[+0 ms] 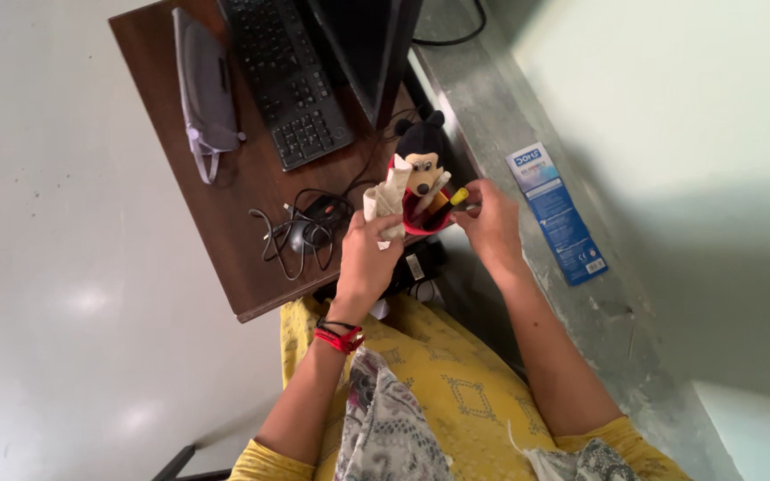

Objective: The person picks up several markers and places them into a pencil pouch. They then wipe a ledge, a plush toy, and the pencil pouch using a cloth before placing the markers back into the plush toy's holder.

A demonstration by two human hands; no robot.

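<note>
Plush: a black-eared mouse toy [421,158] in red sits above the worktop's [216,205] near right corner, held up between both hands rather than resting on the wood. Left hand [369,258] is wrapped around its lower left side, fingers closed on the toy together with a pale cloth or paper wad [389,198] pressed against it. That grip looks like the steadying one, keeping the toy upright and facing the camera. Right hand [490,224] comes in from the other side, thumb and fingers pinched on a small yellow-tipped item [460,197] at the toy's red front. Could be a pen or marker cap; too small to be sure. A red-and-black band [339,337] sits on the left wrist.

Rest of the brown worktop: black keyboard [285,76] along the far edge, monitor [363,49] beside it toward the far right corner. Grey pouch [204,89] lies left of the keyboard. Mouse [305,233] with a tangle of cable [271,239] sits near the front edge, just left of the left hand. Off the worktop's right edge, a grey ledge [528,116] runs alongside, with a blue-and-white packet [556,212] lying flat on it, apart from the right hand.
</note>
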